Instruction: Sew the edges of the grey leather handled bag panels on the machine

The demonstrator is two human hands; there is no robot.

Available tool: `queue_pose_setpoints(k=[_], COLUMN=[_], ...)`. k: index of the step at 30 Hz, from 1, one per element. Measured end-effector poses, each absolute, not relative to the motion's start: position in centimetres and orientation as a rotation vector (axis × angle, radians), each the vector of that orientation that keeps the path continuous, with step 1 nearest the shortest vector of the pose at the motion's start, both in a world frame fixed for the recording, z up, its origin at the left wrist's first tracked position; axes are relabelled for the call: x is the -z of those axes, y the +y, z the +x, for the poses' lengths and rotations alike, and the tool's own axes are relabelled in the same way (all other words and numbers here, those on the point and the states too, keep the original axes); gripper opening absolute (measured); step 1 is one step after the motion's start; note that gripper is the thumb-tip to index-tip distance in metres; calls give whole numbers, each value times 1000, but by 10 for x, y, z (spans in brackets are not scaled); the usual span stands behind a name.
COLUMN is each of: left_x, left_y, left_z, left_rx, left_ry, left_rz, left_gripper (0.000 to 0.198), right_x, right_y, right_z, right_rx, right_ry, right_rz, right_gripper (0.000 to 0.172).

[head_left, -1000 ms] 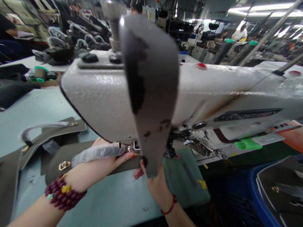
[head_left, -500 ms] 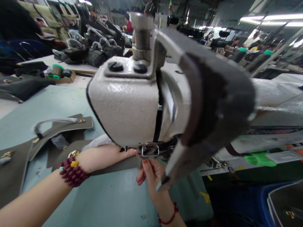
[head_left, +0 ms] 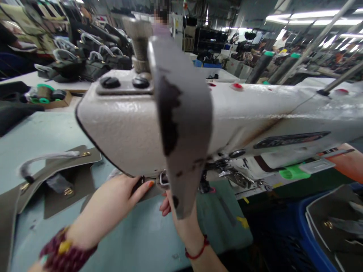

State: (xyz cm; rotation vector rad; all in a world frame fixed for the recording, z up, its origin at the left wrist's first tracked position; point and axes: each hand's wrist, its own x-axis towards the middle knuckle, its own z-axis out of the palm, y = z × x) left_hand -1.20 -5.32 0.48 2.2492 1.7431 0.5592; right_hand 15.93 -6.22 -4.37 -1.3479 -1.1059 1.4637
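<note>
A large white sewing machine (head_left: 249,113) fills the middle of the view, with a grey guard (head_left: 184,124) hanging in front of its head. My left hand (head_left: 110,206) lies flat, fingers stretched, on an olive-grey leather piece (head_left: 147,192) just left of the needle area. My right hand (head_left: 178,215) reaches up under the guard, fingers curled on the same leather near a metal buckle (head_left: 163,178); most of its fingers are hidden. I wear dark red beads on my left wrist and a red cord on my right.
Olive leather bag panels with a wrapped handle (head_left: 48,160) lie on the pale blue table (head_left: 42,128) at left. Thread spools in a box (head_left: 45,94) and finished bags (head_left: 82,62) sit farther back. A blue bin (head_left: 314,230) with more panels stands at lower right.
The view swung back left, so the guard again hangs in front of the machine head. My left hand slid back toward me and now covers the leather piece.
</note>
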Motion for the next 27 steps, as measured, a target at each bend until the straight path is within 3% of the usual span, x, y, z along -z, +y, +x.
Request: queue_pose_setpoints(k=[4,7,10,13,18,27], left_x=[42,73,78,63,42,50], left_y=[-116,-122,-95,-72,-69,-67], left_z=[14,44,62,62,49,52], left_rx=[-1052,-1107,-1173,-1121,-1057,-1092], left_ry=[1606,1261,966,931,1273,1357], left_rz=[1809,1019,638,653,761,766], left_gripper=[15,32,46,46,36,36], right_x=[39,37,35,34,36,46], right_y=[-61,-62,-63,-63,-63,-78], right_z=[161,165,169,171,170,183], right_rx=[-1413,-1395,-1444,-1392,-1332,-1536], right_ry=[-1163,-1222,-1246,-1302,-1315,-1120], right_rz=[-1330,-1301,-1259,-1283,-1305,-1242], right_gripper=[54,50,44,42,42,48])
